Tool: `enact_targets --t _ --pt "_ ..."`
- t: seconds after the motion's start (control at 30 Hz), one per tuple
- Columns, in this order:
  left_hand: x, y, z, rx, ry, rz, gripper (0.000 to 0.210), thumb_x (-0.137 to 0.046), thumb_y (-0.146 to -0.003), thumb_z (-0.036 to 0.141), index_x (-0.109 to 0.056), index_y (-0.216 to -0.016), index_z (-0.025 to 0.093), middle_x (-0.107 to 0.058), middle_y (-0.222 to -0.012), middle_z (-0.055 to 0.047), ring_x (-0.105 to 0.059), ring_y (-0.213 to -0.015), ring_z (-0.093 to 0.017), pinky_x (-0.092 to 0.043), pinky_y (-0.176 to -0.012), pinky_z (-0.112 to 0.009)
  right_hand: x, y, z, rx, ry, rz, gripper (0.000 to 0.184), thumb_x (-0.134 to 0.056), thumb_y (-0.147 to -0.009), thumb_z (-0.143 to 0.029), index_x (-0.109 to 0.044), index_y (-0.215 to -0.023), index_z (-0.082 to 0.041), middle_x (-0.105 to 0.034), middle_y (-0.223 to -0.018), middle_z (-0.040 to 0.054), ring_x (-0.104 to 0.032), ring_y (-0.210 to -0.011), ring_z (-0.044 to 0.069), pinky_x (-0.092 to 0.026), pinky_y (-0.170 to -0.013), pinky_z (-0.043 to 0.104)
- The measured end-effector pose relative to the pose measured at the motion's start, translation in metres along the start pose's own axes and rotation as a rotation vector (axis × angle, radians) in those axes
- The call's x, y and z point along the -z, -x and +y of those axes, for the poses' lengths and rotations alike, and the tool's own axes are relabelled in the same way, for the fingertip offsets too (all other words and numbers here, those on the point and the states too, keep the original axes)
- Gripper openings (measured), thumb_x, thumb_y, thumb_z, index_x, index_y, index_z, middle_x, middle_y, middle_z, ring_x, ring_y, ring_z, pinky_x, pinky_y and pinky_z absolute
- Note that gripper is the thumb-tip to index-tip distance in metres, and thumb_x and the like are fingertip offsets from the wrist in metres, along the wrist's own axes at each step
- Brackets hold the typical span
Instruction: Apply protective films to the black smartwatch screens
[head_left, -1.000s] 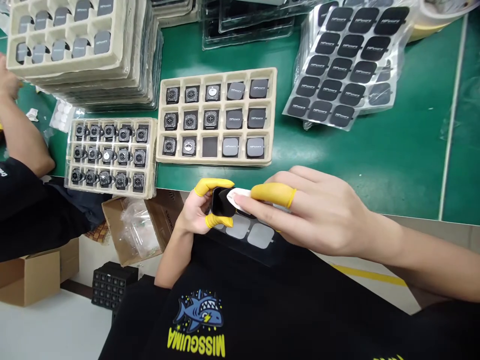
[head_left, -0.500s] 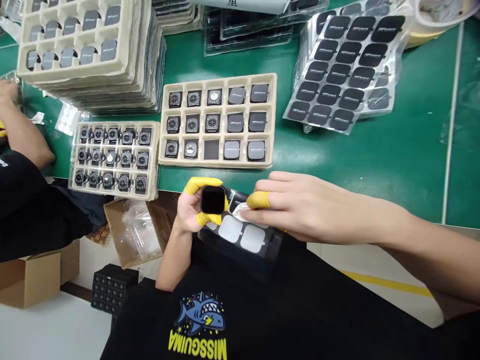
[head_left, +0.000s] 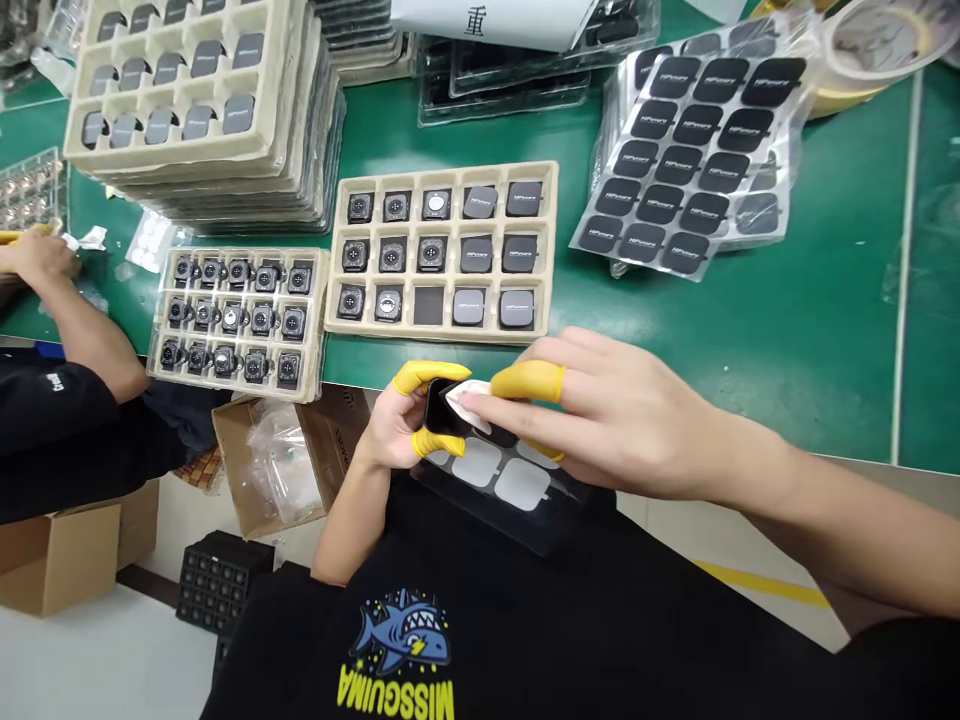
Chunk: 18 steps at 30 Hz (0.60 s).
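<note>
My left hand (head_left: 395, 422), with yellow finger cots on, grips a black square watch body (head_left: 435, 408) by its edges, its dark screen facing up. A folded white wipe (head_left: 466, 402) is pinched in my right hand (head_left: 622, 415) and touches the screen, covering part of it. My right hand also wears yellow finger cots. Beneath both hands is a clear sheet with pale rounded-square patches (head_left: 523, 484); how it is held is hidden. Just beyond my hands lies a beige tray (head_left: 442, 333) of watch bodies, some face down and some with grey HiFuture films, one cell bare.
Left of it sits another tray of watches (head_left: 240, 317) under a clear cover. Behind stands a tall stack of trays (head_left: 289, 130). HiFuture film sheets (head_left: 679, 165) lie at right near tape rolls (head_left: 881, 40). A co-worker's hand (head_left: 45, 260) is at far left; an open carton (head_left: 274, 470) is below.
My right hand has moved the white wipe left from the sheet onto the watch screen. The watch is now partly covered. At far left, the co-worker's hand has come further into view.
</note>
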<state>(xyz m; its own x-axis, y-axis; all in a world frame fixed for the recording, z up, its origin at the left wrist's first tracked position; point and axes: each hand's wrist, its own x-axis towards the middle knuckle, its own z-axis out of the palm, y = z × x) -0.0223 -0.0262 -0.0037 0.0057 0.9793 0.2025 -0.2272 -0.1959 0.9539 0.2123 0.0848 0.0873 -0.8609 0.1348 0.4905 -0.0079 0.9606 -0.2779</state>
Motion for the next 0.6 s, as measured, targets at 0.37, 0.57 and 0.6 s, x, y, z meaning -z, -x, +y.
enact_targets --t 0.37,0.57,0.6 --pt "0.01 0.007 -0.007 0.079 0.128 0.109 0.075 -0.109 -0.069 0.051 -0.072 -0.127 0.02 -0.078 -0.081 -0.001 -0.078 -0.069 -0.018 -0.055 -0.058 -0.023 -0.003 0.019 0.005 0.024 -0.231 -0.053 0.036 -0.058 -0.108 -0.002 -0.072 -0.138 -0.016 -0.075 -0.099 0.0068 -0.063 -0.082 0.019 -0.051 -0.071 0.034" --pt "0.015 0.022 -0.003 0.005 0.181 0.125 0.078 -0.108 -0.07 0.049 -0.07 -0.132 0.02 -0.077 -0.085 -0.002 -0.078 -0.072 -0.02 -0.06 -0.063 -0.026 0.018 0.016 0.002 -0.185 -0.361 0.205 0.051 -0.068 -0.101 -0.001 -0.08 -0.139 -0.034 -0.071 -0.093 0.0032 -0.072 -0.073 0.021 -0.059 -0.06 0.034" --pt "0.014 0.027 -0.005 0.008 0.189 0.138 0.08 -0.11 -0.068 0.048 -0.071 -0.132 0.02 -0.077 -0.086 -0.003 -0.078 -0.072 -0.019 -0.061 -0.064 -0.027 0.019 0.01 0.003 -0.174 -0.369 0.209 0.052 -0.069 -0.1 -0.001 -0.08 -0.138 -0.034 -0.072 -0.093 0.0032 -0.072 -0.073 0.022 -0.059 -0.058 0.035"
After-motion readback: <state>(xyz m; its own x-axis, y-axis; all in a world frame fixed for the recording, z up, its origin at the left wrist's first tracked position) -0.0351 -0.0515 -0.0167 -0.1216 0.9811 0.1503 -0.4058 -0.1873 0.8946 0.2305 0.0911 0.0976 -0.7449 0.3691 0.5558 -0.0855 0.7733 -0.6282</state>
